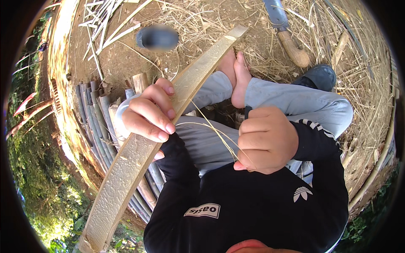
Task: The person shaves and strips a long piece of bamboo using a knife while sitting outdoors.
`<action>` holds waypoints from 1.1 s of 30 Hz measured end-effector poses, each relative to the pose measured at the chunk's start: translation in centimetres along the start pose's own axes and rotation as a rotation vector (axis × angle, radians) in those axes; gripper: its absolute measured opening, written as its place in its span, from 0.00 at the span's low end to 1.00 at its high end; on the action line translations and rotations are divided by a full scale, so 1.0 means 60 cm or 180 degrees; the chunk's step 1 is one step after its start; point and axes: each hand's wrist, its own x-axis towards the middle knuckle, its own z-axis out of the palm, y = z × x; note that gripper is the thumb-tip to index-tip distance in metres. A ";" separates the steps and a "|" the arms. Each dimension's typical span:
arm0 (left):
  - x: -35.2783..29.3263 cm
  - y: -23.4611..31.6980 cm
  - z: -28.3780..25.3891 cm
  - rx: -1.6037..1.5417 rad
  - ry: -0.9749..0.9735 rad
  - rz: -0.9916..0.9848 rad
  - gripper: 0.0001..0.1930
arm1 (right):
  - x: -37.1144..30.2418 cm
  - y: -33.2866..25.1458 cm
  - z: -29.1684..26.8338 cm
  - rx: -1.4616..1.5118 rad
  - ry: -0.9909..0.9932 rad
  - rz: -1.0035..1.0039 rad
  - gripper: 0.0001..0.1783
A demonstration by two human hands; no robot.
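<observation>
My left hand grips a long, flat strip of split bamboo near its middle, thumb beneath and fingers over the top. The pale, rough face of the strip is turned up, and it slants from the lower left to the upper right. To the right of it my right hand is closed in a fist. Thin pale fibres run between the strip's edge and the underside of this fist, pinched by the thumb. Whether the fist holds anything else is hidden.
Cut bamboo poles lie at the left. A machete with a wooden handle rests on the straw-strewn ground, near a dark slipper. Another slipper and pale split sticks lie farther left. My crossed legs are beneath my hands.
</observation>
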 end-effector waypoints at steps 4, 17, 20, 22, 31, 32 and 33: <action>-0.016 -0.007 0.002 0.0076 0.0399 0.0111 0.16 | 0.013 -0.025 -0.012 0.0162 -0.0024 -0.0022 0.18; -0.040 -0.010 0.001 0.0211 0.1105 0.0500 0.15 | 0.031 -0.041 -0.060 0.0989 0.0111 -0.0380 0.17; -0.019 -0.030 -0.005 0.0120 0.1023 0.0588 0.16 | 0.037 -0.044 -0.090 0.0824 0.0293 -0.0351 0.19; -0.021 -0.033 -0.005 0.0137 0.1008 0.0578 0.16 | 0.022 -0.036 -0.102 0.0861 0.0315 -0.0337 0.19; -0.035 -0.013 -0.002 0.0267 0.0869 0.0457 0.16 | 0.003 -0.015 -0.118 0.1232 0.0725 -0.0428 0.21; -0.029 -0.015 -0.003 0.0256 0.0813 0.0450 0.17 | 0.001 -0.015 -0.124 0.1259 0.0790 -0.0439 0.21; -0.023 -0.014 -0.004 0.0255 0.0768 0.0440 0.17 | 0.000 -0.012 -0.130 0.1311 0.0807 -0.0492 0.21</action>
